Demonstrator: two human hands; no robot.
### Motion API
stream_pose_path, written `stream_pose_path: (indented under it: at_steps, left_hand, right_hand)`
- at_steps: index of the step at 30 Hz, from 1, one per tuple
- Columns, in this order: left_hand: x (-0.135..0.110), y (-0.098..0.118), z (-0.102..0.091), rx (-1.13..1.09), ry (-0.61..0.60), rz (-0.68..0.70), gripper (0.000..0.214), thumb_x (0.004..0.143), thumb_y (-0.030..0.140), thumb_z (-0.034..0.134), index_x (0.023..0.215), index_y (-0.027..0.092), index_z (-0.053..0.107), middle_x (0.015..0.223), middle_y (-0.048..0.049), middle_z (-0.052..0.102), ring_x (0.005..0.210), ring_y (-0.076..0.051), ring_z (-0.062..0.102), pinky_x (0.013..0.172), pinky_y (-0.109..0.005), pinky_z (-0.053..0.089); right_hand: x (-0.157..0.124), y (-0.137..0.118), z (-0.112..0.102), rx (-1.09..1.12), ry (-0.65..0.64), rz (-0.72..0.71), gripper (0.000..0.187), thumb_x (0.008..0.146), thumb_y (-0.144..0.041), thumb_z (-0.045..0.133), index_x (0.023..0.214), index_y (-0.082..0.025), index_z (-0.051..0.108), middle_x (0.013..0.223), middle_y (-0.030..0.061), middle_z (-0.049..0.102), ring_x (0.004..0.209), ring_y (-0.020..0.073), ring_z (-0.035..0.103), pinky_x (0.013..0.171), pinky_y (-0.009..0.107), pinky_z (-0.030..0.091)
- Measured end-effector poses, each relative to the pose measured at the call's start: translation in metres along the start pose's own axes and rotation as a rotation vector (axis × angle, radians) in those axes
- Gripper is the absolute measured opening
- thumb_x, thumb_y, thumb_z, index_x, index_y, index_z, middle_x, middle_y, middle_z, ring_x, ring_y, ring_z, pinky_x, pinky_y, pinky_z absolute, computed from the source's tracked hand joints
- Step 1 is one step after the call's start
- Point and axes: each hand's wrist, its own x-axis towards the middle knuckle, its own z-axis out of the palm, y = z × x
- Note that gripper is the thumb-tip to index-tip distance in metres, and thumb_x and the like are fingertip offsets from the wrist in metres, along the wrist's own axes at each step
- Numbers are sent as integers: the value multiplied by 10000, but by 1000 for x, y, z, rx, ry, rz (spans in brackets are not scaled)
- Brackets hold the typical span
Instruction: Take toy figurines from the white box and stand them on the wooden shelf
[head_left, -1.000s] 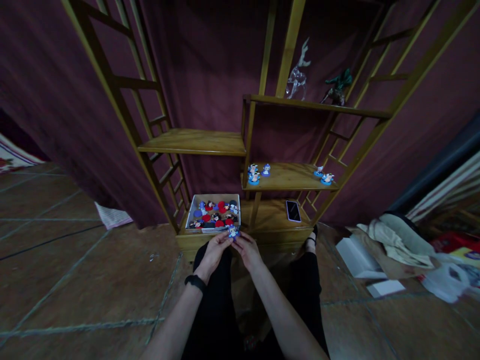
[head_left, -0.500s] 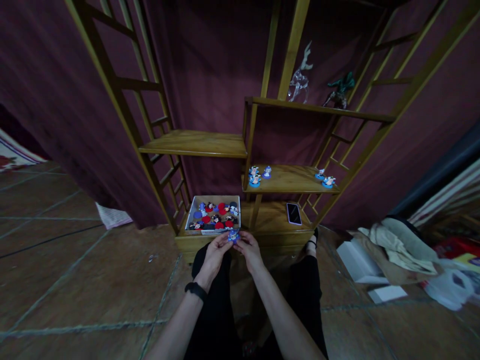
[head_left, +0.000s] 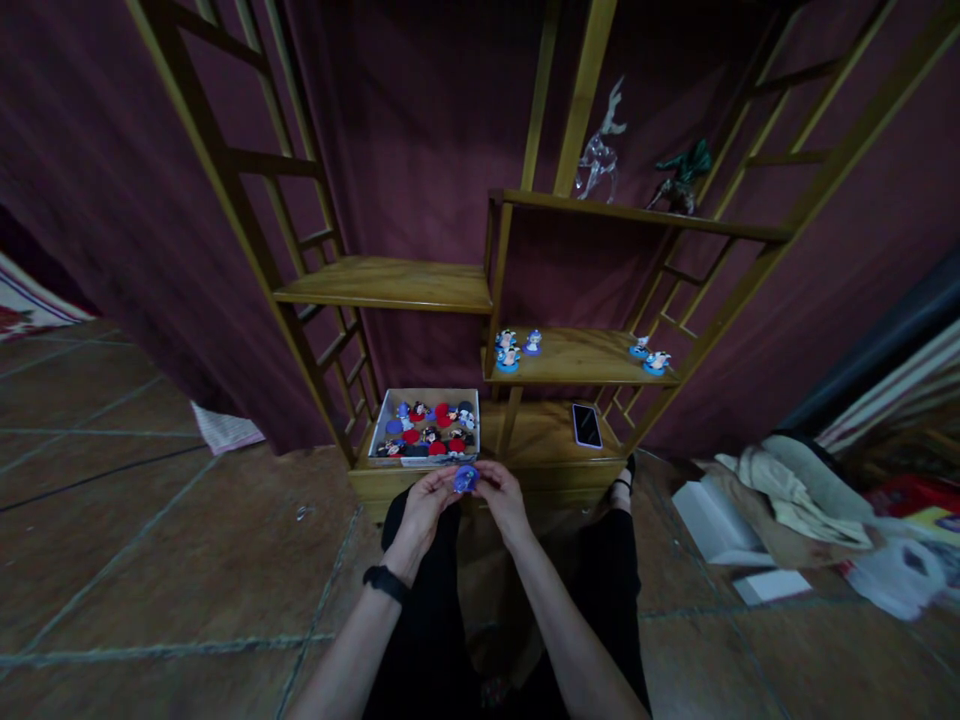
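My left hand (head_left: 422,506) and my right hand (head_left: 504,499) meet in front of me, both pinched on a small blue toy figure (head_left: 465,479) held between their fingertips. Just beyond them a white box (head_left: 425,427) full of several red, blue and black figures sits on the bottom board of a wooden shelf unit (head_left: 390,285). More blue figures stand on the middle shelf, a group at the left (head_left: 514,350) and two at the right (head_left: 649,354).
A phone (head_left: 586,425) lies on the bottom board right of the box. A glass deer (head_left: 600,150) and a green figure (head_left: 681,172) stand on the top shelf. Cloth, white boxes and a bag (head_left: 787,500) lie on the tiled floor at right.
The figure has turned in my fingers and now shows its blue underside. Both hands have stayed close together in front of the box.
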Motion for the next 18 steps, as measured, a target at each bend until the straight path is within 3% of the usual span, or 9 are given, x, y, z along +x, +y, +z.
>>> stream_pose_path:
  at_steps: [7,12,18]
  left_hand:
    - [-5,-7,-4,-55,-8,-38,242,603,165,727,834,156,655,831,-56,689,749,-150,640,726,-283,495]
    - [-1,-11,-10,-95,29,-119,201,610,140,721,801,154,659,731,-43,683,632,-115,629,623,-218,495]
    - [1,-6,-10,-70,47,-147,146,604,113,715,740,129,661,657,-30,660,528,-77,587,492,-152,453]
  right_hand:
    - [3,-9,-4,-55,-12,-79,271,657,-315,639,900,-195,645,817,23,650,768,168,595,656,274,502]
    - [-1,-10,-3,-50,-44,-39,289,690,-385,613,911,-202,646,840,23,650,709,156,599,601,262,508]
    - [-10,-9,-1,2,-44,76,347,654,-411,643,920,-188,641,692,-6,606,527,99,540,503,240,500]
